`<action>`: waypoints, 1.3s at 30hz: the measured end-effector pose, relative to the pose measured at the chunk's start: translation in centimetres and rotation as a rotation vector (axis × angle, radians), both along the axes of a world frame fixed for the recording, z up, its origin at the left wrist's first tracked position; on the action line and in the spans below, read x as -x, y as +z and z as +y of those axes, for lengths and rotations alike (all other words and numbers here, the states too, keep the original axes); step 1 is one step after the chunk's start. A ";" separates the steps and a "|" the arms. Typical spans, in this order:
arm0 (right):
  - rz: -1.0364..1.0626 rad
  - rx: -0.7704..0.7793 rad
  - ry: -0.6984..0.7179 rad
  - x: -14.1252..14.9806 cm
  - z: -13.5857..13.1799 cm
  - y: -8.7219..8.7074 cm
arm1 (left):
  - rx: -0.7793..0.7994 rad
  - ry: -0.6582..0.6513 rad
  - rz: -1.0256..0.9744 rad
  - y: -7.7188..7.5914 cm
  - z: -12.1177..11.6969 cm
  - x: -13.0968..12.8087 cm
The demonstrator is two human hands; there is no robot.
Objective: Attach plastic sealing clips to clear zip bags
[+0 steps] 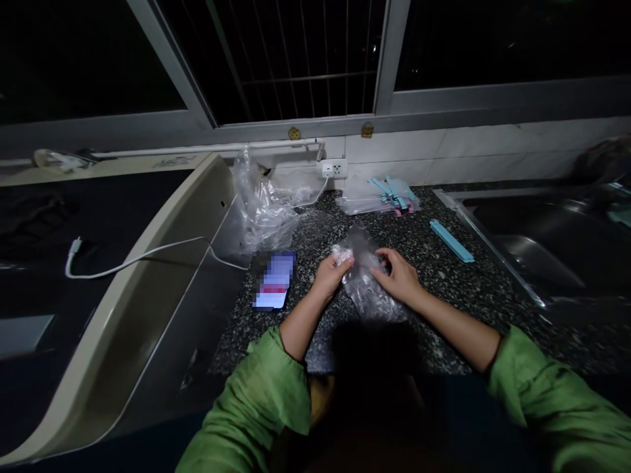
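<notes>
A small clear plastic bag (365,279) lies on the speckled granite counter (444,263), and both of my hands are on it. My left hand (331,272) pinches the bag's left top corner with closed fingers. My right hand (398,274) grips the bag's right side, fingers curled over the plastic. I cannot make out what is inside the bag. Green sleeves cover both forearms up to the elbows.
A phone (273,281) lies left of my hands, by a white cable (148,256). Crumpled clear plastic (261,210) sits behind. A bag with blue and pink strips (382,195) lies by the wall socket (334,169). One blue strip (451,240) lies beside the steel sink (542,243).
</notes>
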State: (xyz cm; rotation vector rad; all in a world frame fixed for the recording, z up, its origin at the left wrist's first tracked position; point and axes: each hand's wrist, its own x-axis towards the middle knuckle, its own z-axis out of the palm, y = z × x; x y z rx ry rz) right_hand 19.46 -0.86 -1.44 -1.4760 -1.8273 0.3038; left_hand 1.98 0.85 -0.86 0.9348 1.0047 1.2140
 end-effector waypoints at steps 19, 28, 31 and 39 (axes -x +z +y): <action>0.694 0.282 0.075 -0.7 1.3 -0.3 | 0.033 -0.046 0.013 0.4 0.4 0.5; 0.741 0.161 -0.078 -1.4 1.6 -0.1 | 0.046 -0.243 -0.056 0.0 -0.1 0.4; 0.778 0.132 -0.107 -1.6 1.6 -0.2 | 0.087 -0.250 0.055 -0.2 -0.2 0.4; 0.684 0.186 0.062 -5.6 3.2 3.1 | -0.020 -0.375 0.258 0.6 -0.7 0.8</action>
